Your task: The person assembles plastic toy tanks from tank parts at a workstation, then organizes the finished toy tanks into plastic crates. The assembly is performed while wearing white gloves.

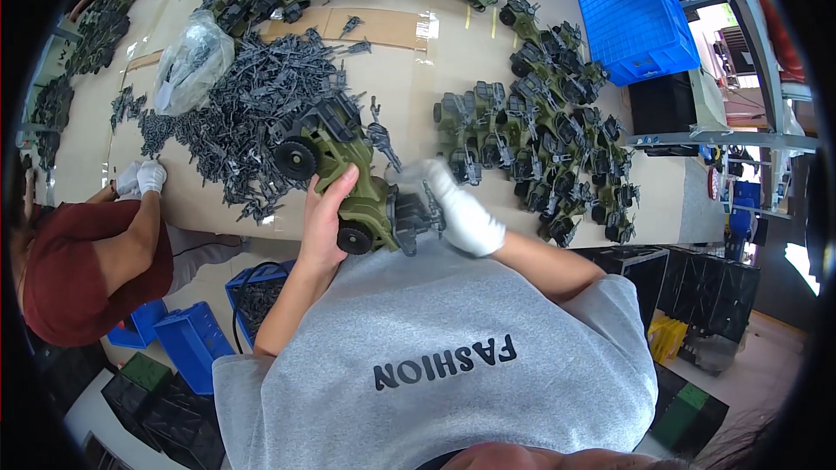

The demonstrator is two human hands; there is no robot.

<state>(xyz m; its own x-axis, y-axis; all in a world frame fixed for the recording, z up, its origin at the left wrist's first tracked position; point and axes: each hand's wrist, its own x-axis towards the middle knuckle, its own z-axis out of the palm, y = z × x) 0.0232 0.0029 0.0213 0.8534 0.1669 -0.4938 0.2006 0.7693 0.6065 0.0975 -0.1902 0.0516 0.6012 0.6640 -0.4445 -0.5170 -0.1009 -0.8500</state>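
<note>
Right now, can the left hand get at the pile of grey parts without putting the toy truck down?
Probably not: the left hand grips the green toy truck, which sits between it and the grey parts pile. The gloved right hand is on the truck too.

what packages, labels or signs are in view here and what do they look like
Clear plastic bag: far left of the table, crumpled, holding grey parts.
Blue crate: far right table edge, rectangular, ribbed.
Small blue bins: floor, lower left, open-topped.
Printed shirt lettering: dark on grey, lower centre.
No screens visible.
</note>
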